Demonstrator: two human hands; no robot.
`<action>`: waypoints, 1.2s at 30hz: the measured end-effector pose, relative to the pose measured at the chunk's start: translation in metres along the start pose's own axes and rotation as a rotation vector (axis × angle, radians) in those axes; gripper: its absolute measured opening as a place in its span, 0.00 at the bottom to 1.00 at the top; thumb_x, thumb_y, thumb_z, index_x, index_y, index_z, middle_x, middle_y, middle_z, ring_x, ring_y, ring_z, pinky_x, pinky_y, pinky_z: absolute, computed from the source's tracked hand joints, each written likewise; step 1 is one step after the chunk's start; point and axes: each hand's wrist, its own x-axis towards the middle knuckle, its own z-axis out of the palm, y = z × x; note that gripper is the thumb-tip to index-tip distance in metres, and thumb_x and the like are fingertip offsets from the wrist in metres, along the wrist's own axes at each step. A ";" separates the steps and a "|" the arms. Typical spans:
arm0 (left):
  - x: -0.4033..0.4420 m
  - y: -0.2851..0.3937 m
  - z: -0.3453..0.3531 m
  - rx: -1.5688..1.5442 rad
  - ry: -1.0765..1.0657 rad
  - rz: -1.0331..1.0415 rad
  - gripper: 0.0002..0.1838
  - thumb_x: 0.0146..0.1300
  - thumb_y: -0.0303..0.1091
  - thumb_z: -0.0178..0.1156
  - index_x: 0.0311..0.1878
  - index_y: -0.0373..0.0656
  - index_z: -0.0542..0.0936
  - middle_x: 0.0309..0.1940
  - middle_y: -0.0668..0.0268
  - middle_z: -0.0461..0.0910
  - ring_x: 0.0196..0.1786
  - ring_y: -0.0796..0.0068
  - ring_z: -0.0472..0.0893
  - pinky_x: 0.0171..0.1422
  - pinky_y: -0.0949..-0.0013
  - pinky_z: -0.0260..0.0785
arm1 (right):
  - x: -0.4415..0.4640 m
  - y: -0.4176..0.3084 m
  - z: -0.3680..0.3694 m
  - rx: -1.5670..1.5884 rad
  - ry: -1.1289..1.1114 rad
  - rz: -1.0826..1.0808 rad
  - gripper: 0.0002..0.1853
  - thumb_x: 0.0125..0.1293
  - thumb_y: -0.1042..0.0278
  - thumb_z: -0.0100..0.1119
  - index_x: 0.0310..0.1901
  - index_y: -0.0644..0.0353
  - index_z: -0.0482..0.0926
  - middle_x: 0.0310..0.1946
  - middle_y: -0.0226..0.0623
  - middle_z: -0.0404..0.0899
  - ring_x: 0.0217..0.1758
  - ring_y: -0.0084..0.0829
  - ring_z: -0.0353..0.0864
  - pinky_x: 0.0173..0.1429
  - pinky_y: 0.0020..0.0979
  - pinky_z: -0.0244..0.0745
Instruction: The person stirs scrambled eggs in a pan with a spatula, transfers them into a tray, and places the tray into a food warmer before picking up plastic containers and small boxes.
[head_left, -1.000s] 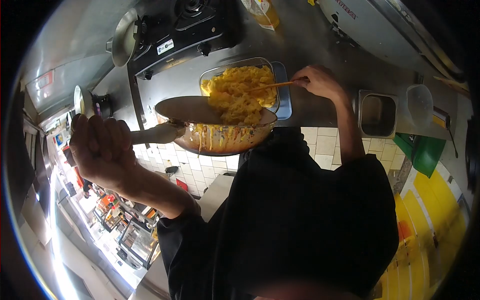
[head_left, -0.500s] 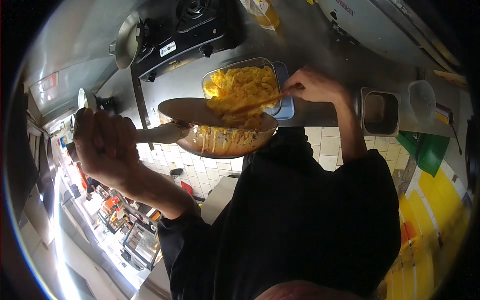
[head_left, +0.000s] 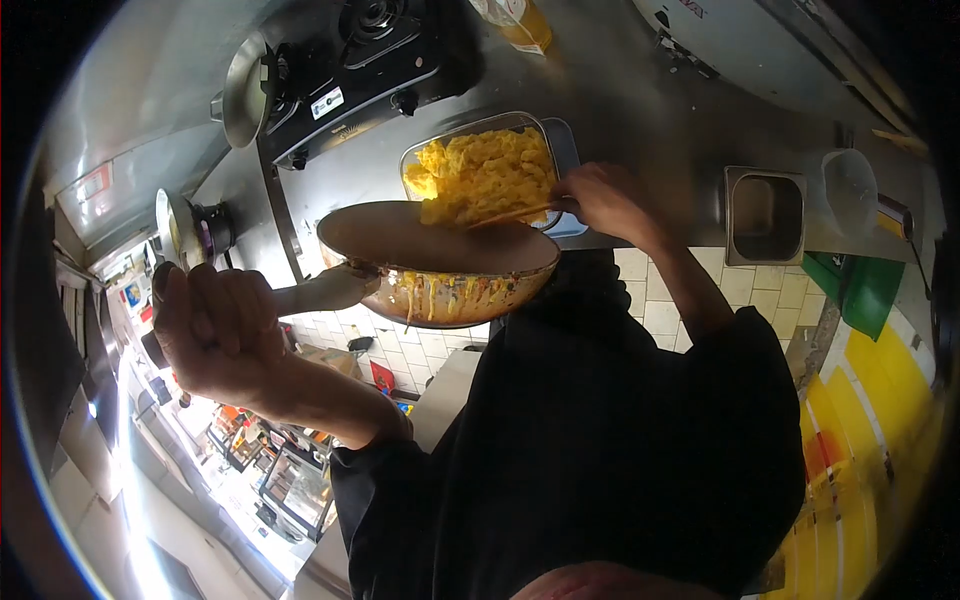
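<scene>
My left hand (head_left: 222, 325) is wrapped round the handle of a frying pan (head_left: 470, 295), which is tilted towards the metal tray. Yellow drips streak the pan's outer side. Scrambled eggs (head_left: 490, 165) fill the rectangular metal tray (head_left: 407, 150), just beyond the pan's rim. My right hand (head_left: 605, 200) is closed on the end of a wooden spatula (head_left: 512, 214), whose other end lies at the eggs by the pan's far rim. The exact shape of its blade is hidden.
Behind the tray stands a black gas stove (head_left: 370, 75) with a second pan (head_left: 248, 92) at its left. A bottle of yellow liquid (head_left: 525, 30) stands at the back. An inset metal container (head_left: 765, 215) and a clear plastic container (head_left: 850, 190) are at right.
Eggs that were in the pan have slid over its rim onto the heap in the tray. My right hand and the spatula have moved slightly left.
</scene>
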 end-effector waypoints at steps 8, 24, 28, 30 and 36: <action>-0.007 0.001 -0.008 0.043 0.059 0.002 0.19 0.72 0.32 0.44 0.21 0.50 0.60 0.09 0.73 0.53 0.10 0.82 0.47 0.13 0.73 0.45 | 0.005 0.013 0.009 -0.005 0.053 -0.031 0.09 0.65 0.65 0.60 0.42 0.53 0.86 0.33 0.40 0.84 0.40 0.43 0.83 0.45 0.41 0.76; -0.018 0.028 -0.038 0.121 0.043 0.018 0.23 0.74 0.34 0.45 0.17 0.51 0.58 0.09 0.73 0.52 0.10 0.83 0.48 0.14 0.73 0.44 | -0.014 0.023 0.001 0.042 0.127 0.036 0.09 0.65 0.63 0.62 0.42 0.56 0.87 0.35 0.41 0.85 0.35 0.43 0.83 0.44 0.39 0.76; -0.019 0.031 -0.050 0.052 -0.037 0.011 0.24 0.74 0.34 0.45 0.17 0.51 0.58 0.09 0.73 0.52 0.10 0.83 0.47 0.14 0.72 0.44 | -0.003 0.021 0.028 -0.002 0.190 -0.053 0.10 0.65 0.63 0.61 0.41 0.56 0.87 0.34 0.41 0.85 0.37 0.44 0.84 0.44 0.40 0.76; -0.023 0.031 -0.053 0.031 -0.022 0.018 0.23 0.74 0.34 0.44 0.17 0.50 0.59 0.09 0.73 0.53 0.10 0.83 0.47 0.14 0.72 0.44 | 0.002 0.016 0.032 0.039 0.196 -0.052 0.09 0.65 0.63 0.60 0.41 0.55 0.87 0.34 0.42 0.85 0.38 0.45 0.84 0.44 0.41 0.76; -0.030 0.030 -0.061 -0.004 -0.070 0.064 0.19 0.74 0.34 0.43 0.21 0.49 0.62 0.09 0.72 0.54 0.10 0.82 0.48 0.14 0.72 0.44 | 0.017 -0.031 0.041 0.069 0.093 -0.079 0.09 0.65 0.61 0.60 0.42 0.52 0.86 0.35 0.43 0.84 0.39 0.45 0.84 0.45 0.42 0.76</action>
